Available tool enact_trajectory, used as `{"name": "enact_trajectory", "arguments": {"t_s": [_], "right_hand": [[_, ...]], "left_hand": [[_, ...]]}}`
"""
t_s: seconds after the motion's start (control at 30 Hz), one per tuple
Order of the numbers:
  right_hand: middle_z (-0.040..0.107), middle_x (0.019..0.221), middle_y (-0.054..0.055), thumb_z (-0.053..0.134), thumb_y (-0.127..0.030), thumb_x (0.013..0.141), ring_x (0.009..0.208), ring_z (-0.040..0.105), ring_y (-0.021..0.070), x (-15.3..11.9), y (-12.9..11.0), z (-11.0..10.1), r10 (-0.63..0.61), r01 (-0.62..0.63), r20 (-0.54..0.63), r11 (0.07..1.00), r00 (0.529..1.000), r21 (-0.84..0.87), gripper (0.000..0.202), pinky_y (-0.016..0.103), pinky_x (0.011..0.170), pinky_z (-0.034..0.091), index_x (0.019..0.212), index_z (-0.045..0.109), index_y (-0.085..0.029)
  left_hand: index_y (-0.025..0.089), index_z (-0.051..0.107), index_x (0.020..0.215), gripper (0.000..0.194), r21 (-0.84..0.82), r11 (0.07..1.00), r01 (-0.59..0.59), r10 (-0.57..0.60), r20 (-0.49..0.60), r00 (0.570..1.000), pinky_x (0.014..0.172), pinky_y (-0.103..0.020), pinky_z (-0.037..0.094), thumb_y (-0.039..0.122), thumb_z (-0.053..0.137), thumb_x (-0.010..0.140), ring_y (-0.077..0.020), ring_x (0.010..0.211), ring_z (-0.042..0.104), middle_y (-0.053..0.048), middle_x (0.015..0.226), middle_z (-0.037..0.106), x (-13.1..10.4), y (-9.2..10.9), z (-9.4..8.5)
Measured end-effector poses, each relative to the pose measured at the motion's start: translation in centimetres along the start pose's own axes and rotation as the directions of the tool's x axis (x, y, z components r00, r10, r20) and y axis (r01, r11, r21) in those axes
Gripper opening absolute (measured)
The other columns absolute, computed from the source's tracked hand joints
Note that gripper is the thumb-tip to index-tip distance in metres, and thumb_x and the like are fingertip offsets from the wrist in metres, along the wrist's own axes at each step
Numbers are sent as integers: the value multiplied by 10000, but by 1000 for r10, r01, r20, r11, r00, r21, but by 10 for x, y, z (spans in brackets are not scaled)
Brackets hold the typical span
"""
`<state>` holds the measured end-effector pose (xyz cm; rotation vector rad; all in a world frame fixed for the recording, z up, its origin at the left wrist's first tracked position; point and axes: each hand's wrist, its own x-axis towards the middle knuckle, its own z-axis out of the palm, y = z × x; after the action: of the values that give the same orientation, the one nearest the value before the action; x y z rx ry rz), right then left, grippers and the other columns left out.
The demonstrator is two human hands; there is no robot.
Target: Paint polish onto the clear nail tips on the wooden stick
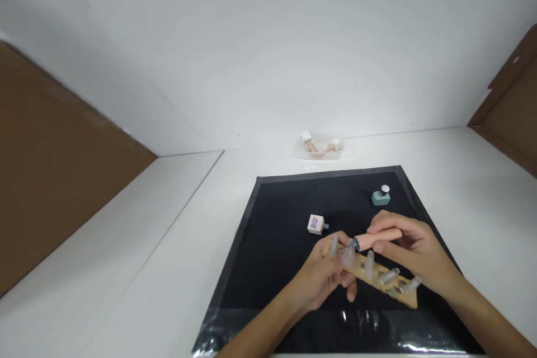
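My left hand [321,277] grips the left end of a yellowish strip [377,278] that carries several clear nail tips standing up from it. Between the fingers and thumb of my right hand [413,243] is a peach-coloured brush cap [377,239], tilted so that its brush end points left, at the second nail tip [348,254] from the left. Whether the bristles touch that tip is too small to tell. Just beyond my left hand, a white square bottle [315,224] with a purple picture lies on the black mat, its neck uncapped and pointing right.
A teal bottle [381,198] with a silvery round top is at the black mat's [277,224] back right. Behind the mat, a clear tray [322,155] holds two white bottles with peach caps. Brown panels flank the white table at left and right.
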<state>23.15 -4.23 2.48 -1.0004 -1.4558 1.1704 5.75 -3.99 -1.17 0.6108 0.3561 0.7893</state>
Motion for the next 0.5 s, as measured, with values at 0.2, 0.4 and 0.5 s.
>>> {"name": "enact_trajectory", "arguments": {"t_s": [0.2, 0.4, 0.5], "right_hand": [[697, 700, 29, 717, -215, 730, 624, 624, 157, 3, -4, 0, -140, 141, 8, 988, 990, -65, 65, 266, 567, 513, 785, 738, -243], [732, 770, 29, 703, -173, 745, 703, 680, 168, 4, -5, -3, -118, 119, 61, 993, 991, -17, 123, 265, 607, 555, 812, 747, -266], [743, 811, 39, 684, -178, 765, 737, 693, 181, 4, -7, -4, -112, 114, 103, 993, 988, -18, 132, 280, 632, 574, 836, 751, -268]], "left_hand": [[146, 497, 700, 267, -8, 1000, -6, 6, -17, 1000, 376, -144, 455, 279, 728, 687, -21, 396, 357, 75, 497, 437, 0, 0, 0], [152, 486, 710, 282, 7, 1000, -12, 12, 10, 1000, 377, -144, 446, 299, 726, 691, -24, 404, 356, 71, 512, 431, 0, 0, -1], [155, 482, 710, 272, 10, 1000, -10, 10, 9, 1000, 378, -144, 442, 296, 715, 705, -24, 402, 347, 74, 509, 421, 0, -1, -1]]}}
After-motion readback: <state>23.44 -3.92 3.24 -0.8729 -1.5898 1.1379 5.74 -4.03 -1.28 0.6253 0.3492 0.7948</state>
